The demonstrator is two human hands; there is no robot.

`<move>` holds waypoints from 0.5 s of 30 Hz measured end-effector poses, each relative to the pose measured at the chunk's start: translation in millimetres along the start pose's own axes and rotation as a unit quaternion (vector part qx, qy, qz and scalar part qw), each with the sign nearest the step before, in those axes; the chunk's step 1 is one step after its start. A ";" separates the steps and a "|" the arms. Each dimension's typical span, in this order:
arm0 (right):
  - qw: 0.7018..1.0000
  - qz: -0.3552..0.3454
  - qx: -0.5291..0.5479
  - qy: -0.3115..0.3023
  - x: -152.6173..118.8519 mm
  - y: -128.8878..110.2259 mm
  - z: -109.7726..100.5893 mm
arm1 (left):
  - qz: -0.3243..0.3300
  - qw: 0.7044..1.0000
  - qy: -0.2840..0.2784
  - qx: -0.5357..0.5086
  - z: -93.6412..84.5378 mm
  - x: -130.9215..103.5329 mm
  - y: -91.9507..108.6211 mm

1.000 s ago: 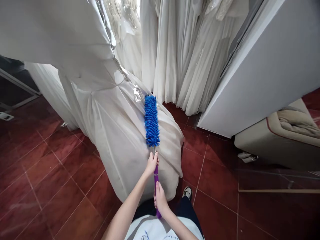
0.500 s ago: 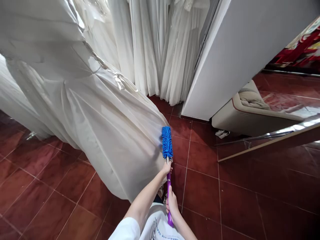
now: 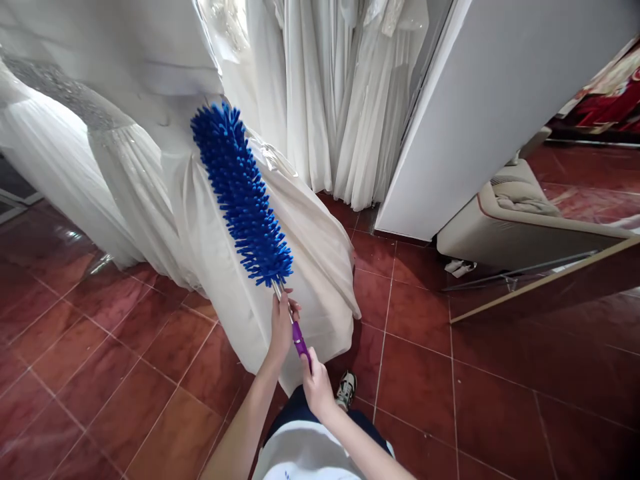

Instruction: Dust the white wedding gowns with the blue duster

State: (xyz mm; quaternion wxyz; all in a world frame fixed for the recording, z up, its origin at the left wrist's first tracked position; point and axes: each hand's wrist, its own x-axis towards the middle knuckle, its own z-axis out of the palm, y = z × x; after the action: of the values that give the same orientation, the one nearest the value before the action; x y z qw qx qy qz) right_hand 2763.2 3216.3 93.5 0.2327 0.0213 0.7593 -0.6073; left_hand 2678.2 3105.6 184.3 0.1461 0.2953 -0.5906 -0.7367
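A duster [image 3: 243,200] with a shaggy blue head and a purple handle slants up and to the left before me. My left hand [image 3: 283,323] is closed around its metal shaft just below the blue head. Lower down, my right hand [image 3: 315,381] grips the purple handle. Behind the duster hangs a long white dress [image 3: 320,280], its skirt spreading towards the floor. The blue head covers part of the dress around the waist; whether it touches the cloth I cannot tell.
More white gowns [image 3: 310,100] hang at the back and a beaded one [image 3: 120,153] at the left. A grey-white wall panel [image 3: 425,127], a beige sofa [image 3: 515,220] and a wood-edged pane [image 3: 545,277] stand to the right. Dark red tiles [image 3: 415,380] cover the floor.
Both hands have raised the duster and tilted it leftwards, from low beside the skirt's right edge to in front of the dress. The blue head now appears much larger.
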 end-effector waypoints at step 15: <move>0.967 0.229 -0.012 0.111 -51.4 113.9 143.6 | -0.213 0.920 -0.220 0.245 -98.7 14.5 -168.5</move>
State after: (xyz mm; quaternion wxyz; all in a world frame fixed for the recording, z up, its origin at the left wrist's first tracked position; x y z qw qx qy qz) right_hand 2891.9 3125.1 -13.0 0.2802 0.2595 0.7627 -0.5219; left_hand 2749.3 3063.9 6.7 -0.2250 0.2709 -0.6931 -0.6289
